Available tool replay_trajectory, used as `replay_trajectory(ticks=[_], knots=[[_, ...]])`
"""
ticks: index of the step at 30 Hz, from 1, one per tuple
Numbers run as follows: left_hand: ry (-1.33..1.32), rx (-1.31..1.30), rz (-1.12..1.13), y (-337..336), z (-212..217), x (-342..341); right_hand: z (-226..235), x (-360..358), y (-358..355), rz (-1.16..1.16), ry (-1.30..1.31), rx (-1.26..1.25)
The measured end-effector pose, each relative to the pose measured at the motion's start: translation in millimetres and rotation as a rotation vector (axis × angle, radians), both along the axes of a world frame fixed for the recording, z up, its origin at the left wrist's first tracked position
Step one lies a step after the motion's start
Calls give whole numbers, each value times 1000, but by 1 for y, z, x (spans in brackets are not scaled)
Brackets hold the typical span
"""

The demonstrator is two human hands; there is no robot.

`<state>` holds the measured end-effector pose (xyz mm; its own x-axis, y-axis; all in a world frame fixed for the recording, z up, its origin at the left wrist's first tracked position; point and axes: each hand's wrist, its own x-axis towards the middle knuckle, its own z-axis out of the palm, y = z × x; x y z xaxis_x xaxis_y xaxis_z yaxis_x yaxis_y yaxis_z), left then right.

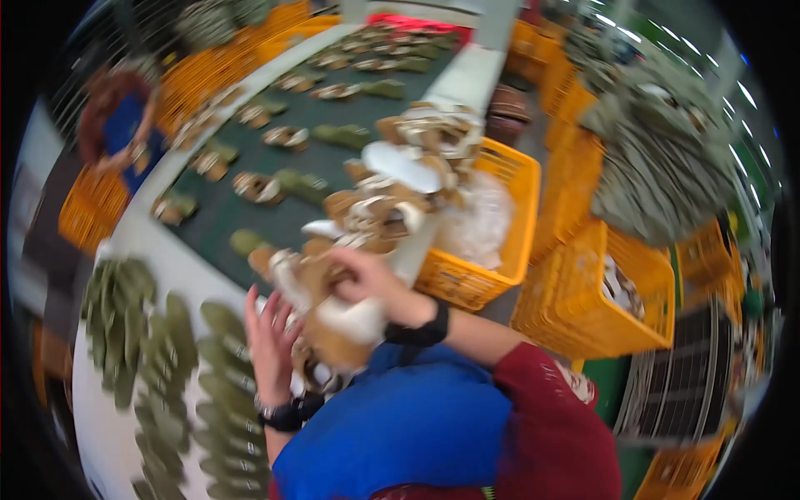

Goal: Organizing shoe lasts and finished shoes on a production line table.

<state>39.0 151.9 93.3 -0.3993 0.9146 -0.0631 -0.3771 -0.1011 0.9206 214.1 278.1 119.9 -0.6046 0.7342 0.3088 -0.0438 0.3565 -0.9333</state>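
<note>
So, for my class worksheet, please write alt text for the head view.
A person's right hand holds a tan-and-white shoe, blurred, with the left hand spread beside it. Ahead, more shoes lie along a dark green conveyor belt; olive-green insoles lie in rows on a white table at left, and yellow crates stand at right.

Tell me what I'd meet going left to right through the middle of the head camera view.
Fanned olive insole-shaped pieces, the person's left hand, right hand, open orange crate with whitish contents, draped grey-green cloth.
</note>
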Motion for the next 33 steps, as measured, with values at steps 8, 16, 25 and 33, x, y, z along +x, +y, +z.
replay_trajectory(ticks=[8,16,25,33], knots=[[18,112,-218,7,-3,27,2,13,-2,-110,70,628],[-280,-33,-327,78,28,64,10,58,37,-291,8,561],[118,-59,-139,91,31,74,-1,48,61,-252,61,463],[1326,83,-162,83,56,75,-5,39,90,-288,-189,585]])
